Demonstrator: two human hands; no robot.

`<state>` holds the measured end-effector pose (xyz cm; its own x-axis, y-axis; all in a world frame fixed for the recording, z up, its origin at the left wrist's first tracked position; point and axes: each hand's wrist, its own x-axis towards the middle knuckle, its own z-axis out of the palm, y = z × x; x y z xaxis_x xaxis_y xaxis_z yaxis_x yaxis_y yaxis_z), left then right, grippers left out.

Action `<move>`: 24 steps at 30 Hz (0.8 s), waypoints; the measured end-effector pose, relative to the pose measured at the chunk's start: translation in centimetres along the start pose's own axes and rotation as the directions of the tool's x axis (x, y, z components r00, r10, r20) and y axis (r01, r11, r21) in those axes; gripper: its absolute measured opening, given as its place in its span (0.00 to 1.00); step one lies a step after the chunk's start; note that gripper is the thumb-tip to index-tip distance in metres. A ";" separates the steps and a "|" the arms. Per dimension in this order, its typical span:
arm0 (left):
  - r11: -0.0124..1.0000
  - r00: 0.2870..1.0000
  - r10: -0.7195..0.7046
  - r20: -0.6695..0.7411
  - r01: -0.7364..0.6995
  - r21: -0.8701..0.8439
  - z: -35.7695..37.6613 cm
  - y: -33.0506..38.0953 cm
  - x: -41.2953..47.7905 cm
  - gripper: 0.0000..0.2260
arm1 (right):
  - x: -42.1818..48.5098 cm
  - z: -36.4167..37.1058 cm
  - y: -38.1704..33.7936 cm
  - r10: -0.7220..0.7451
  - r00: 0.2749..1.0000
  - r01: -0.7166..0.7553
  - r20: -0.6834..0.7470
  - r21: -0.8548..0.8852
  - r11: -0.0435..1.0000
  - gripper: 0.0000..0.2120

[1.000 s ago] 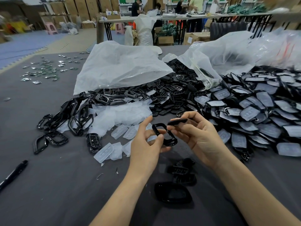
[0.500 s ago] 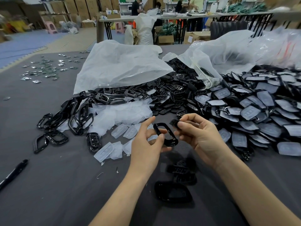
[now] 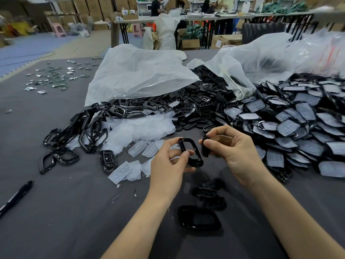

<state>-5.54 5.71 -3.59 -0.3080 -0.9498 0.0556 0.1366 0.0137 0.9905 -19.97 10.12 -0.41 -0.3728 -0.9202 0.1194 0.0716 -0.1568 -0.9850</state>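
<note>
My left hand pinches a black oval plastic frame between thumb and fingers, held upright above the grey table. Just right of it, my right hand grips a small black plastic insert with thumb and fingertips; the insert stands on end, a little apart from the frame. Below the hands on the table lie a black shell and two black button-grid pieces.
A heap of black frames, clear rubber pads and black grid parts spreads across the table. Padded black pieces pile at right. Plastic bags lie behind. A black pen lies near left. Small packets are scattered far left.
My right hand has turned the black insert from lying flat to standing on end and lowered it beside the frame. My left hand has kept the frame almost still.
</note>
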 end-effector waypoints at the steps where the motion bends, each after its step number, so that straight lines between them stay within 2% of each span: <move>1: 1.000 1.000 0.001 -0.001 -0.001 0.002 0.0 0.1 0.0 0.12 | 0.0 0.0 0.0 -0.002 1.000 0.002 0.013 -0.011 1.000 0.06; 7: 0.999 1.000 0.008 0.010 -0.009 0.037 0.0 0.0 0.0 0.09 | 0.0 0.1 0.2 -0.020 1.000 0.021 0.021 -0.060 0.998 0.08; 14: 0.993 0.996 0.010 0.093 -0.021 0.117 0.0 0.2 -0.2 0.10 | -0.3 0.5 0.7 -0.121 0.992 0.125 0.029 -0.290 0.949 0.09; 24: 0.988 0.986 0.053 0.157 -0.075 0.138 0.3 0.5 -0.5 0.12 | -0.1 0.7 1.5 -0.187 0.982 0.153 -0.032 -0.444 0.883 0.07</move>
<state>-5.64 6.28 -3.10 -0.4447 -0.8866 0.1274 0.0280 0.1284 0.9913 -19.21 9.73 -1.79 -0.4091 -0.8628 0.2969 -0.4042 -0.1204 -0.9067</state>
